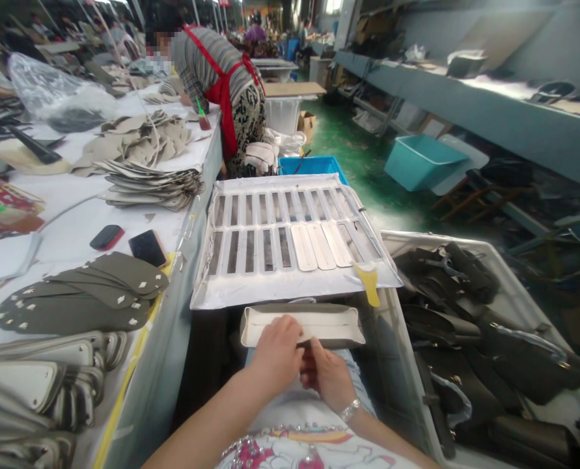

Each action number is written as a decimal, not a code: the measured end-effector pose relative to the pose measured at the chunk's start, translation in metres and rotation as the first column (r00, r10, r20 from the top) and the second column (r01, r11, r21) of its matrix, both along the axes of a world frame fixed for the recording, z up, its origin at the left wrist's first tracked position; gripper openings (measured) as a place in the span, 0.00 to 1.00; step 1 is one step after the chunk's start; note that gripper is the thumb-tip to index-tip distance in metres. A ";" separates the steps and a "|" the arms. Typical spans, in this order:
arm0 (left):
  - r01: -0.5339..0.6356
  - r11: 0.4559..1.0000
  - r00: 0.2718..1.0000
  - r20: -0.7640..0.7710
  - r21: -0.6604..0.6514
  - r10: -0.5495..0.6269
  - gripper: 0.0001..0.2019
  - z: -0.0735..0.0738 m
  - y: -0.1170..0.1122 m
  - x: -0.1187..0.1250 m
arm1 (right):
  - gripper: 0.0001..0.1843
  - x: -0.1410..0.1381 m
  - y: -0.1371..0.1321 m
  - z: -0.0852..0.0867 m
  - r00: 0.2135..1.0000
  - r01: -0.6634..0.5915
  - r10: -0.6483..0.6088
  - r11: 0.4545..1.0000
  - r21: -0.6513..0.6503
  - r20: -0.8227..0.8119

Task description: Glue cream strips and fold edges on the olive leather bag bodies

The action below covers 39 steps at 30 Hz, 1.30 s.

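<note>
Left hand: the left hand (276, 355) lies over the near edge of the panel, fingers pressing down on the pale inner face, likely to keep the fold flat.

Right hand: the right hand (326, 376) comes up from below, its fingers pinching the same edge; the wrist is turned inward, with a watch (349, 410) on it.

Hands: close together and touching, both clamped on the panel, elbows low and forearms angled in from either side.

Panel: a tray-shaped leather panel (303, 324) with raised ends and an olive outer side, held just above the lap and just short of the rack.

Rack: a slotted metal rack (290, 202) on a foil sheet, with pale strips (319, 246) laid side by side, probably spaced so they don't touch. A yellow scraper (370, 284) lies at its near corner (handy to the right hand).

Bin: a white bin (465, 251) at the right, heaped with dark bag parts (485, 345).

Bench: a white bench (75, 218) at the left holds stacked leather pieces (69, 296) and a phone (147, 247).

Beyond: a co-worker (216, 85) in a red apron bends over the bench.
</note>
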<state>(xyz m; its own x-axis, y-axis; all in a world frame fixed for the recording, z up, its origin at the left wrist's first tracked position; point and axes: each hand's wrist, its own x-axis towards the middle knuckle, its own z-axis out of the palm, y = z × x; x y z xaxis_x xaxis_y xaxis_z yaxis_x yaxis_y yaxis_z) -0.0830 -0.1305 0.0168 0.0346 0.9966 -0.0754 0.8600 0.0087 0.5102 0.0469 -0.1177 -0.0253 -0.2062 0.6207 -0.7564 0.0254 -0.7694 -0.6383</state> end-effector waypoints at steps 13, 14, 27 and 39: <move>-0.051 0.997 0.984 -0.169 0.053 0.059 0.07 -0.002 -0.013 -0.023 | 0.17 -0.011 -0.006 -0.001 0.991 0.083 -0.093 0.991 -0.103 -0.092; -0.053 0.997 0.982 -0.178 0.052 0.062 0.07 -0.002 -0.012 -0.023 | 0.17 -0.013 -0.006 -0.001 0.991 0.072 -0.083 0.992 -0.104 -0.102; -0.183 0.973 0.974 -0.105 0.139 0.199 0.05 -0.001 -0.032 -0.061 | 0.16 -0.040 -0.010 -0.005 0.994 -0.076 0.067 0.990 -0.115 -0.084; -0.194 0.951 0.981 0.067 0.241 0.183 0.07 -0.021 -0.036 -0.074 | 0.21 -0.070 -0.012 0.005 0.993 -0.119 0.118 0.984 -0.135 -0.017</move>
<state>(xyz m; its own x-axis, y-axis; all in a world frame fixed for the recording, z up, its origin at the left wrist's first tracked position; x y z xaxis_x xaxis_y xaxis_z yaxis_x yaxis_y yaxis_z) -0.1567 -0.1668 -0.0039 -0.1575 0.9729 0.1690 0.8318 0.0385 0.5538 -0.0228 -0.1301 -0.0201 -0.2792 0.4835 -0.8296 0.1169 -0.8405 -0.5291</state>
